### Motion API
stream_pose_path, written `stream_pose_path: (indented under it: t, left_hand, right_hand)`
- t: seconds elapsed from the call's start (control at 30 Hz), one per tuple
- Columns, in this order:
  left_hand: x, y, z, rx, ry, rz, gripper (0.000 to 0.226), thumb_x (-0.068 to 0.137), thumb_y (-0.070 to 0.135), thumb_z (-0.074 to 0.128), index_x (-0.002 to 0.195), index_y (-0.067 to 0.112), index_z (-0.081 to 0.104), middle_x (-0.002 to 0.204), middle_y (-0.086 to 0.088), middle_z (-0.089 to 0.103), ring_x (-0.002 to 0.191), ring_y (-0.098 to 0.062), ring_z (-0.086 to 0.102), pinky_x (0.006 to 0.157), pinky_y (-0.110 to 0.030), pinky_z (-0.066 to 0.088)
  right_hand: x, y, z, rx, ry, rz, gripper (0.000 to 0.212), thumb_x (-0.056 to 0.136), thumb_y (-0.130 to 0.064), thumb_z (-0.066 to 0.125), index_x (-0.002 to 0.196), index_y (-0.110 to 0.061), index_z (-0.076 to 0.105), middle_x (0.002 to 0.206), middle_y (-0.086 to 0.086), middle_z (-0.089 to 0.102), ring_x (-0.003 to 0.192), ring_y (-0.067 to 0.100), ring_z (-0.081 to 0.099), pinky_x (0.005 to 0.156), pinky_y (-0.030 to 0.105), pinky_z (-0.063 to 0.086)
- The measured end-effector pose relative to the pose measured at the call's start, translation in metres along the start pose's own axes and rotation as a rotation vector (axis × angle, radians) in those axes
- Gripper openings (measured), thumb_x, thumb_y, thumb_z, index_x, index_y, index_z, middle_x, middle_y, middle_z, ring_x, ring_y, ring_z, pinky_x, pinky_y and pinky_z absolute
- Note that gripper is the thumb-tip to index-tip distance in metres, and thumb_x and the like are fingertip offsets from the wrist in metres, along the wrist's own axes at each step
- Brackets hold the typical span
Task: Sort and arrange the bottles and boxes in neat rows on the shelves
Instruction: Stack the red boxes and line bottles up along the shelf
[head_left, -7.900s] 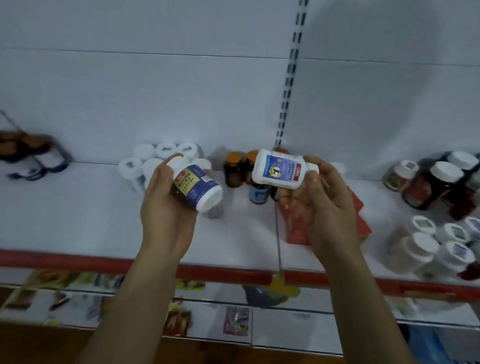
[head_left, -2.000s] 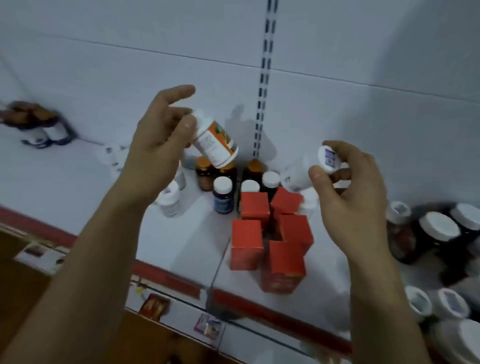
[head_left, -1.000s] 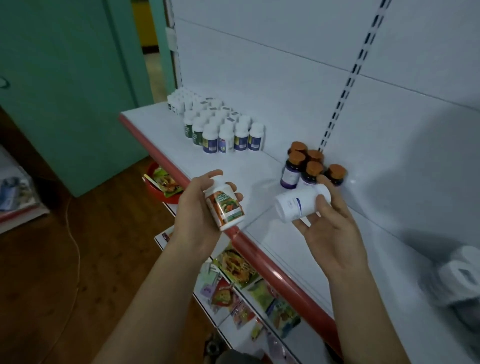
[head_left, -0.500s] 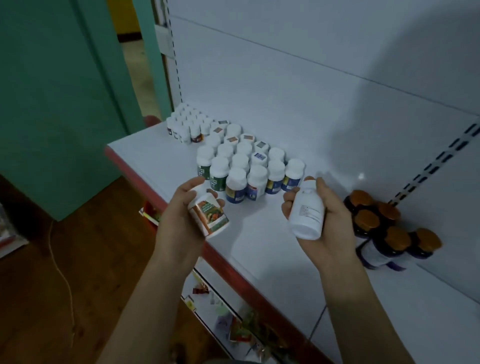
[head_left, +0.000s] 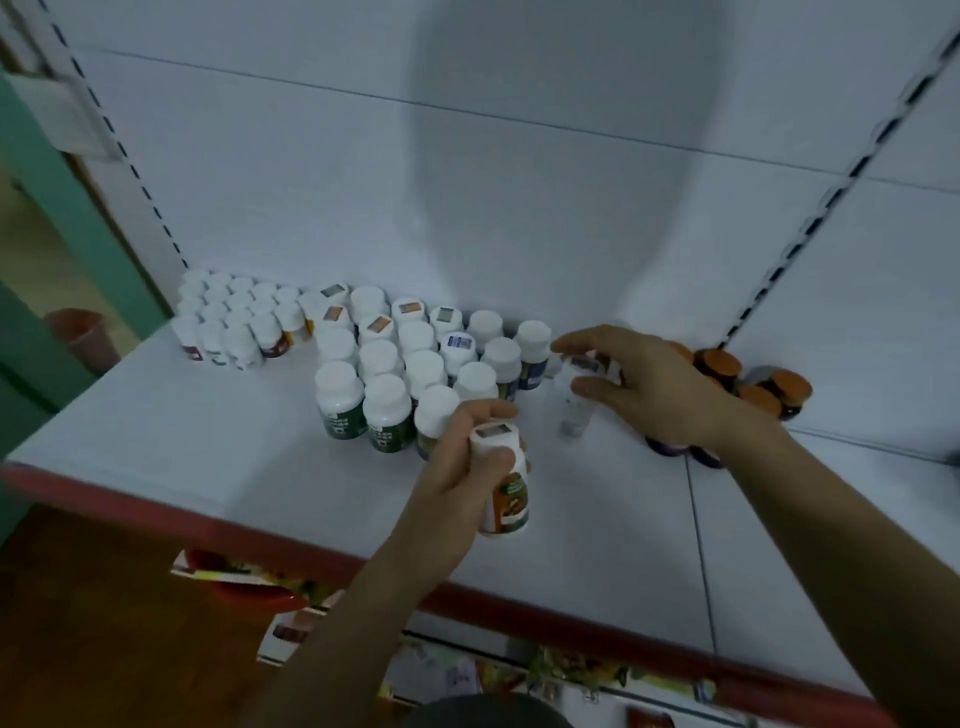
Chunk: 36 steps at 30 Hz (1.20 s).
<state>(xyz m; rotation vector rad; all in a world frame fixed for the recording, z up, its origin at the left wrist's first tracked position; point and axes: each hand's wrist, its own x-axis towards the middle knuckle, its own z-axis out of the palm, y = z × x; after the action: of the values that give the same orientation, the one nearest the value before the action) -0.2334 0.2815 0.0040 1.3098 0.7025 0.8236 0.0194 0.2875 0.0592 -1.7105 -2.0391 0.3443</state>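
My left hand (head_left: 457, 467) grips a white bottle with an orange and green label (head_left: 503, 483), upright at the front right corner of a block of white-capped bottles (head_left: 410, 358). My right hand (head_left: 644, 384) holds a plain white bottle (head_left: 574, 400) from above, upright on the white shelf (head_left: 597, 519) just right of the block's blue-labelled back row. The right bottle is motion-blurred.
A smaller group of white bottles (head_left: 234, 322) stands at the far left of the shelf. Dark bottles with orange caps (head_left: 748, 379) sit behind my right wrist. A red strip (head_left: 156, 512) edges the shelf front. Lower shelves hold colourful packets (head_left: 571, 670).
Both hands moved forward and down to the shelf. The bottles, held tilted in the air before, now stand upright beside the block of white-capped bottles.
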Motion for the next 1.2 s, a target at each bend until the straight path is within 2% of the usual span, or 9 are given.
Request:
stream_pose_path:
  t: [0.1, 0.2, 0.3, 0.47, 0.53, 0.67, 0.83, 0.97, 1.2]
  left_hand:
    - [0.008, -0.015, 0.007, 0.165, -0.106, 0.035, 0.029, 0.097, 0.028, 0.053, 0.125, 0.036, 0.053, 0.11, 0.003, 0.057, 0.099, -0.02, 0.059, 0.088, -0.027, 0.051]
    - [0.015, -0.031, 0.008, 0.313, -0.138, 0.146, 0.03, 0.104, 0.014, 0.053, 0.129, 0.029, 0.049, 0.108, 0.001, 0.052, 0.088, -0.012, 0.056, 0.08, -0.018, 0.048]
    - [0.021, -0.047, 0.004, 0.405, -0.109, 0.238, 0.036, 0.102, 0.017, 0.059, 0.136, 0.027, 0.052, 0.125, 0.011, 0.051, 0.108, -0.008, 0.057, 0.088, -0.024, 0.052]
    - [0.026, -0.055, -0.001, 0.325, -0.108, 0.138, 0.051, 0.099, 0.017, 0.065, 0.147, 0.018, 0.047, 0.143, 0.016, 0.051, 0.128, 0.002, 0.05, 0.099, -0.015, 0.045]
    - [0.027, -0.056, -0.001, 0.318, -0.106, 0.111, 0.05, 0.098, 0.019, 0.067, 0.144, 0.02, 0.049, 0.139, 0.011, 0.056, 0.125, 0.0, 0.054, 0.1, -0.019, 0.047]
    - [0.026, -0.055, 0.0, 0.31, -0.091, 0.056, 0.044, 0.095, 0.021, 0.071, 0.134, 0.031, 0.053, 0.13, 0.013, 0.061, 0.118, 0.002, 0.057, 0.096, -0.015, 0.046]
    - [0.029, -0.058, 0.0, 0.4, -0.093, 0.042, 0.057, 0.087, 0.015, 0.077, 0.129, 0.04, 0.047, 0.127, 0.023, 0.057, 0.114, 0.016, 0.051, 0.093, -0.001, 0.037]
    - [0.03, -0.06, -0.001, 0.43, -0.096, 0.045, 0.064, 0.085, 0.008, 0.077, 0.133, 0.038, 0.045, 0.129, 0.021, 0.054, 0.116, 0.013, 0.047, 0.092, 0.004, 0.033]
    - [0.031, -0.062, -0.001, 0.488, -0.092, 0.082, 0.069, 0.083, 0.002, 0.074, 0.136, 0.035, 0.046, 0.132, 0.017, 0.055, 0.119, 0.011, 0.045, 0.093, 0.005, 0.03]
  right_hand:
    - [0.002, 0.002, 0.001, -0.155, -0.185, -0.006, 0.048, 0.093, 0.003, 0.062, 0.136, -0.018, 0.061, 0.131, -0.001, 0.062, 0.113, 0.012, 0.055, 0.1, 0.021, 0.044]
    - [-0.005, -0.001, 0.008, -0.081, -0.214, 0.049, 0.067, 0.082, 0.02, 0.049, 0.134, -0.02, 0.062, 0.132, -0.012, 0.058, 0.115, -0.004, 0.048, 0.097, 0.003, 0.035]
    - [-0.009, 0.0, 0.016, 0.026, -0.083, 0.077, 0.058, 0.085, 0.01, 0.061, 0.136, -0.017, 0.061, 0.138, -0.01, 0.054, 0.127, -0.003, 0.045, 0.104, 0.003, 0.032]
    - [-0.008, 0.005, 0.029, -0.138, 0.075, 0.221, 0.047, 0.083, -0.04, 0.081, 0.124, -0.025, 0.068, 0.115, 0.0, 0.059, 0.099, 0.011, 0.055, 0.089, 0.024, 0.046]
    - [-0.006, 0.007, 0.027, -0.154, 0.068, 0.223, 0.038, 0.084, -0.032, 0.082, 0.12, -0.023, 0.07, 0.11, 0.001, 0.06, 0.094, 0.014, 0.056, 0.088, 0.03, 0.048]
    - [0.006, 0.011, 0.02, -0.24, 0.125, 0.24, 0.037, 0.089, -0.021, 0.077, 0.125, -0.015, 0.068, 0.107, 0.002, 0.053, 0.093, 0.021, 0.056, 0.082, 0.024, 0.038]
    - [0.027, 0.016, 0.037, -0.367, 0.133, 0.204, 0.036, 0.093, -0.014, 0.068, 0.128, -0.011, 0.062, 0.119, 0.016, 0.053, 0.09, 0.039, 0.063, 0.076, 0.043, 0.055]
    - [0.032, 0.021, 0.048, -0.43, 0.223, 0.215, 0.03, 0.094, -0.01, 0.064, 0.124, -0.008, 0.062, 0.113, 0.016, 0.053, 0.079, 0.039, 0.063, 0.064, 0.043, 0.055]
    - [0.034, 0.024, 0.053, -0.4, 0.269, 0.231, 0.031, 0.089, -0.006, 0.072, 0.119, -0.008, 0.063, 0.113, 0.016, 0.053, 0.081, 0.038, 0.064, 0.066, 0.047, 0.058]
